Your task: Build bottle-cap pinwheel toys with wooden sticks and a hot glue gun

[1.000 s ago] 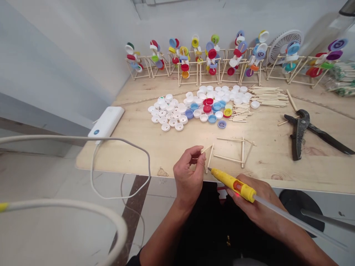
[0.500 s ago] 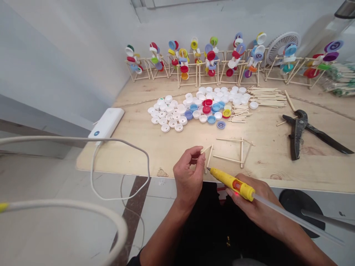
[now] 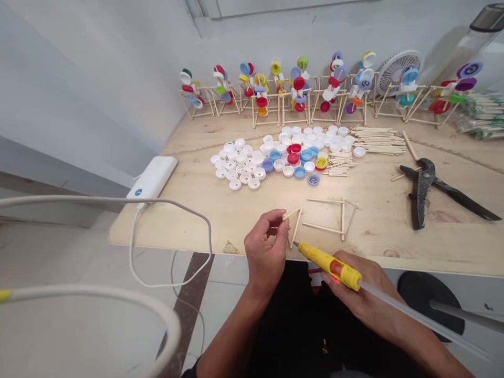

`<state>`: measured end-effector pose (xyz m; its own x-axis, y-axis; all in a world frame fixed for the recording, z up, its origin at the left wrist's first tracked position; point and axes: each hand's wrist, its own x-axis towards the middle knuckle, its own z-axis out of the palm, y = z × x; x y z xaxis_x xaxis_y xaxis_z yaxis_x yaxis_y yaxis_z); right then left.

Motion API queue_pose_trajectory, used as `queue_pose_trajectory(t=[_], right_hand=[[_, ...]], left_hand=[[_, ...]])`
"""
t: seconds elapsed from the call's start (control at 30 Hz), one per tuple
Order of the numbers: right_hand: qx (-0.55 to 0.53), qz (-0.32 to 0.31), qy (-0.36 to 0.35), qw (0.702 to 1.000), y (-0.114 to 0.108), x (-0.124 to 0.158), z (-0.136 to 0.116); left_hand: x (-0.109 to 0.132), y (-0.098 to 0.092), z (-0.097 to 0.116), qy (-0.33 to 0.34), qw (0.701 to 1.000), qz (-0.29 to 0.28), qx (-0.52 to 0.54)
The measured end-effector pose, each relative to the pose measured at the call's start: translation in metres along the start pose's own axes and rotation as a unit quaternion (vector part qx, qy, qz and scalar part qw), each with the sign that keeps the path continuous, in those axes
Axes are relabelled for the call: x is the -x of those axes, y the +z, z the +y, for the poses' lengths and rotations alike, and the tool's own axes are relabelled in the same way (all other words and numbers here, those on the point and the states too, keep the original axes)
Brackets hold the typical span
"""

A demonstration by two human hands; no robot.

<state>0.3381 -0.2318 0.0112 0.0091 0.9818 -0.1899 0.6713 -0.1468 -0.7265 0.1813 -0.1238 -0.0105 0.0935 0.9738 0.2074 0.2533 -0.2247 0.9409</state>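
Thumb and forefinger of the left hand pinch a thin pale wooden stick above the plywood tabletop; the right hand curls round a yellow plastic hot-glue pen, its fingertips partly hidden.

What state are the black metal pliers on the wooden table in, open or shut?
Open: the black metal pliers show long arms spread apart at the pivot.
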Motion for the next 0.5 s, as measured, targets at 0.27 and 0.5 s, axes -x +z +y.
queue_pose_trajectory(t=[0.27,0.5], right_hand=[[0.027,0.022,-0.015,0.999,0.0011,-0.0027,0.0003],[0.009,0.025,-0.018,0.999,0.0006,-0.0010,-0.0028]], left_hand=[[0.0003,-0.0002,-0.0012,0.002,1.000,-0.002,-0.009],[-0.0001,-0.0015,-0.0007,0.005,1.000,-0.004,-0.011]])
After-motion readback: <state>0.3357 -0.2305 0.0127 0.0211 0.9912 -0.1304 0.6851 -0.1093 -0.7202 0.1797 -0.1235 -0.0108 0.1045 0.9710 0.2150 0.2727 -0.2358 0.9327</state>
